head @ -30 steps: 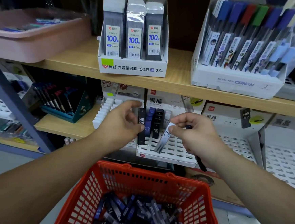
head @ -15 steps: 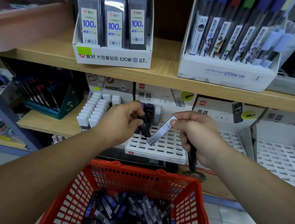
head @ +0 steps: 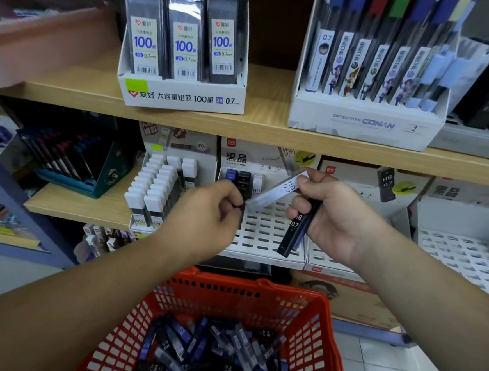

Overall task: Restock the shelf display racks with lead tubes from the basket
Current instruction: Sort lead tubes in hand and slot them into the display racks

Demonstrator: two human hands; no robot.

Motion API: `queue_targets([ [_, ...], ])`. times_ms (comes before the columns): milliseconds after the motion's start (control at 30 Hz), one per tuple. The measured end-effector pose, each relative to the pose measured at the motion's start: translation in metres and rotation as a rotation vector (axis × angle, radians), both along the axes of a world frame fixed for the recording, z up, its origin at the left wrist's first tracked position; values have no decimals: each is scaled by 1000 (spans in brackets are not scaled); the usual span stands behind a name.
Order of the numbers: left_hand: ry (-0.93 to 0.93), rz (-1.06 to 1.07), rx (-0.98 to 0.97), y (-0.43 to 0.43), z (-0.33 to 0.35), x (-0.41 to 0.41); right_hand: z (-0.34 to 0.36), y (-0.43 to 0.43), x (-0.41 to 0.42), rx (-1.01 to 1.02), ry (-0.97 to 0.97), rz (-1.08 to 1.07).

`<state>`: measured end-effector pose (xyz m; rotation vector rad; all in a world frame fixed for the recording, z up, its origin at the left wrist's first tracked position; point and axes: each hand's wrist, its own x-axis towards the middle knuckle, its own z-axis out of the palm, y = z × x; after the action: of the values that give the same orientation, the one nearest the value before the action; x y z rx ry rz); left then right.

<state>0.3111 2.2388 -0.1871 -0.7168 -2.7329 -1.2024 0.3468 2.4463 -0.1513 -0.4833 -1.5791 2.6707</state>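
Note:
A red basket (head: 309,313) at the bottom holds several dark and clear lead tubes (head: 212,349). On the lower shelf stands a white slotted display rack (head: 265,234) with a few tubes (head: 239,176) upright at its back left. My left hand (head: 206,211) pinches a black lead tube (head: 241,211) over the rack's left side. My right hand (head: 332,212) holds a clear HB 0.7 tube (head: 278,191) between thumb and fingers and grips dark tubes (head: 295,233) in its palm, in front of the rack.
White-capped lead boxes (head: 155,187) stand left of the rack. Two more white racks (head: 465,258) sit to the right. The upper wooden shelf (head: 269,111) carries a 100-lead box (head: 184,43) and a Conan pen box (head: 371,78). A pink tray (head: 44,40) is upper left.
My left hand has lowered its black tube onto the rack's left side. My right hand has turned, so the dark tubes in its palm now show, with the clear tube raised.

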Motion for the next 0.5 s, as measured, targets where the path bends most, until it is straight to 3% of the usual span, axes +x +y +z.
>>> queue_targets([
  [100, -478, -32, 270, 17, 13, 34, 6, -9, 3, -59, 6, 46],
  [300, -948, -138, 626, 27, 23, 45, 16, -17, 8, -82, -80, 88],
  [500, -1003, -154, 603, 20, 19, 39, 15, -14, 4, -33, -42, 21],
])
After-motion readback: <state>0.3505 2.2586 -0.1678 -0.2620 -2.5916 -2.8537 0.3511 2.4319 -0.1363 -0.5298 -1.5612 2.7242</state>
